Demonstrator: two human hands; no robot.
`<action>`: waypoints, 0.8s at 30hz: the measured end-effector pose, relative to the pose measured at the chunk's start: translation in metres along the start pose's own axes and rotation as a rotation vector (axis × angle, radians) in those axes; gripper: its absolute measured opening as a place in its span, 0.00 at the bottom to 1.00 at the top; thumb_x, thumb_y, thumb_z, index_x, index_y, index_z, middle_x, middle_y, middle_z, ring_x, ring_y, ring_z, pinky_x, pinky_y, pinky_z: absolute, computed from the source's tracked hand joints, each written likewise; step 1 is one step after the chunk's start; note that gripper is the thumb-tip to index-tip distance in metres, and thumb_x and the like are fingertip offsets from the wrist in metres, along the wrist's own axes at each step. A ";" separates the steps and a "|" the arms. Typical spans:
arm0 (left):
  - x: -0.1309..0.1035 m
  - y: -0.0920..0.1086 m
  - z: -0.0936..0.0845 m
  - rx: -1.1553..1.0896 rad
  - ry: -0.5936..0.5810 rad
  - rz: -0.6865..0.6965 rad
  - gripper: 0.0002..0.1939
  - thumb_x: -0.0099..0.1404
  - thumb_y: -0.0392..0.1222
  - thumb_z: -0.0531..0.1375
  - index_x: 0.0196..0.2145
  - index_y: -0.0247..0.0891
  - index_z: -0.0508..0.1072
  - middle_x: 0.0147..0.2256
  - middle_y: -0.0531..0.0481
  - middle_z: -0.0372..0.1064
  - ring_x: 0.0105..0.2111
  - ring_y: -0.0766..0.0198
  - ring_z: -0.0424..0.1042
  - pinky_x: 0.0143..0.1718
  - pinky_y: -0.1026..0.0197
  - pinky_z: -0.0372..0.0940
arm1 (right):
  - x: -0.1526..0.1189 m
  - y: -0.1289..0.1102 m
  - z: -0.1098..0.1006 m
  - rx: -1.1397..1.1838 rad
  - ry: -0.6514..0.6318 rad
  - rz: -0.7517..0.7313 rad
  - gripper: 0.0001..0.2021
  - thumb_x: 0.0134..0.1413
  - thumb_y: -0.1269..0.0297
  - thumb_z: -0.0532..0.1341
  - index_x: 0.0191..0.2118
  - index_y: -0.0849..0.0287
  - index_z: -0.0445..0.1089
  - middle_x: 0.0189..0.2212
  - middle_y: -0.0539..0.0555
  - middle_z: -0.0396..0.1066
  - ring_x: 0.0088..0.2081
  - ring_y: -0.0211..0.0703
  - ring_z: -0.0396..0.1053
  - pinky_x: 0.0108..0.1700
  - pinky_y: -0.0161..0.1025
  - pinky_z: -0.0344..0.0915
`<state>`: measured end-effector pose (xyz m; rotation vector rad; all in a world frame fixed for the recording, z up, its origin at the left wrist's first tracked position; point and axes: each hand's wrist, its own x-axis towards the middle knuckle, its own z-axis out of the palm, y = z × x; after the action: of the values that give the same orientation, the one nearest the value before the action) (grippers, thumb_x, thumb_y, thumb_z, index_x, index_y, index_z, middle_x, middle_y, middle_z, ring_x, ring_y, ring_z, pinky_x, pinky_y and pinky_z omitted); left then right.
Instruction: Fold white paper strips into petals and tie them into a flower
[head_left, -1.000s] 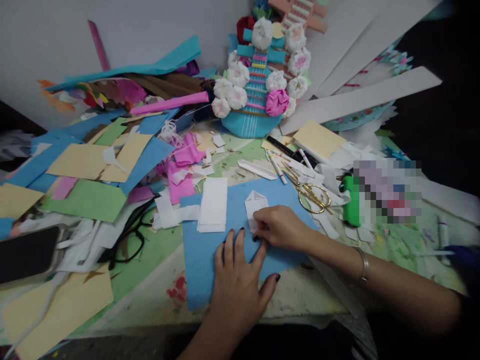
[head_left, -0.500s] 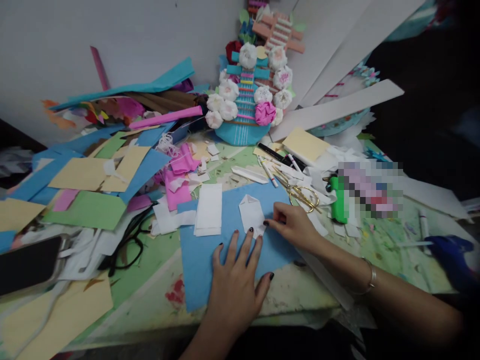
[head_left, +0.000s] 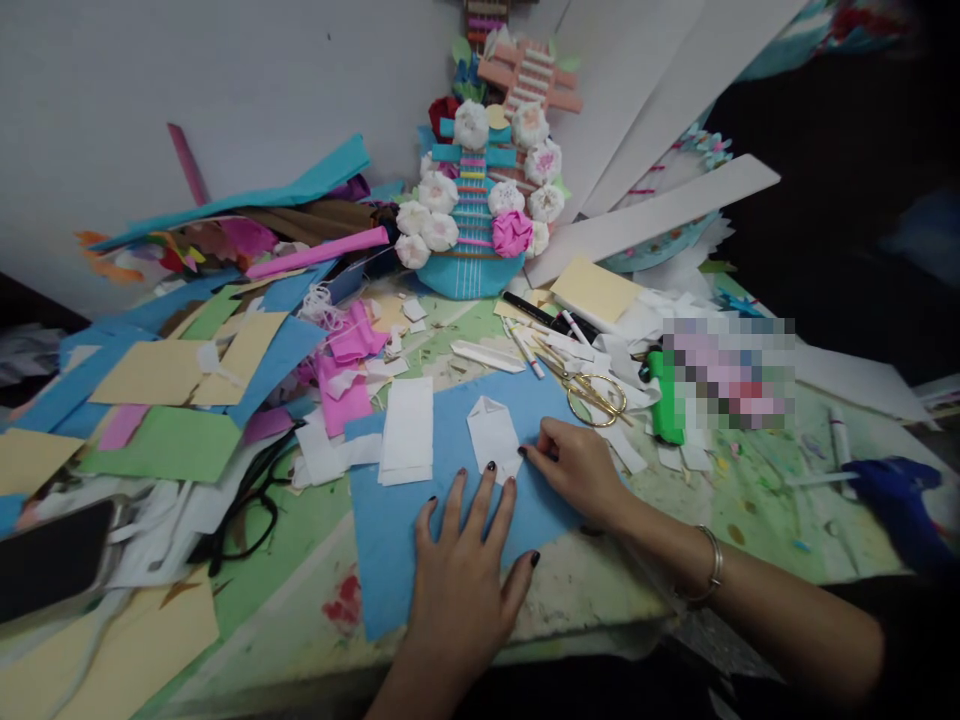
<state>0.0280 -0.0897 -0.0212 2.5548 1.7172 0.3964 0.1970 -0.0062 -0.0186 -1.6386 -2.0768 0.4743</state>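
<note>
A small piece of white paper (head_left: 493, 433), with its top corners folded to a point, lies on a blue sheet (head_left: 386, 550). My left hand (head_left: 461, 575) rests flat with fingers spread, its fingertips at the paper's lower edge. At the right side of that paper, my right hand (head_left: 576, 468) is closed, fingers curled and thumb tip against the paper's lower right edge. To the left lies a stack of white paper rectangles (head_left: 407, 430), also on the blue sheet.
Gold-handled scissors (head_left: 596, 400), markers (head_left: 525, 350) and a green object (head_left: 664, 398) lie behind my right hand. A blue paper guitar (head_left: 471, 270) with paper flowers stands at the back. Paper scraps, a phone (head_left: 56, 560) and a blue glue gun (head_left: 892, 490) are at the sides.
The whole view has shifted slightly, so things sit a little further left. Both hands keep nearly the same pose at the folded paper.
</note>
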 end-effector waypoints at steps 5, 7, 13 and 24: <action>0.001 0.001 0.000 -0.006 -0.010 0.005 0.27 0.65 0.52 0.50 0.59 0.44 0.59 0.61 0.49 0.53 0.59 0.44 0.53 0.50 0.39 0.48 | -0.007 -0.001 0.002 -0.002 -0.068 -0.108 0.09 0.53 0.66 0.58 0.23 0.58 0.60 0.20 0.48 0.64 0.23 0.36 0.59 0.27 0.33 0.48; 0.001 0.001 0.001 -0.011 -0.009 0.005 0.27 0.65 0.52 0.50 0.59 0.44 0.59 0.61 0.49 0.53 0.59 0.44 0.53 0.50 0.39 0.49 | -0.004 0.003 0.000 -0.030 -0.021 -0.088 0.09 0.52 0.69 0.57 0.23 0.59 0.59 0.20 0.48 0.63 0.22 0.36 0.58 0.27 0.33 0.48; 0.000 -0.013 -0.003 -0.053 -0.057 0.076 0.25 0.65 0.52 0.51 0.57 0.42 0.61 0.62 0.46 0.52 0.61 0.44 0.49 0.53 0.37 0.49 | 0.020 0.023 -0.024 0.095 0.055 -0.096 0.06 0.48 0.69 0.60 0.25 0.59 0.62 0.19 0.47 0.60 0.22 0.36 0.58 0.26 0.33 0.52; 0.042 -0.084 -0.020 -0.232 -0.141 0.376 0.12 0.65 0.42 0.55 0.46 0.38 0.66 0.52 0.41 0.67 0.60 0.53 0.54 0.58 0.40 0.49 | 0.045 0.044 -0.017 0.239 -0.127 -0.638 0.09 0.55 0.75 0.56 0.35 0.57 0.73 0.38 0.56 0.71 0.41 0.43 0.65 0.44 0.44 0.63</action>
<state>-0.0380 -0.0203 -0.0084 2.6496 1.0740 0.3892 0.2337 0.0473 -0.0217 -0.7650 -2.3703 0.5780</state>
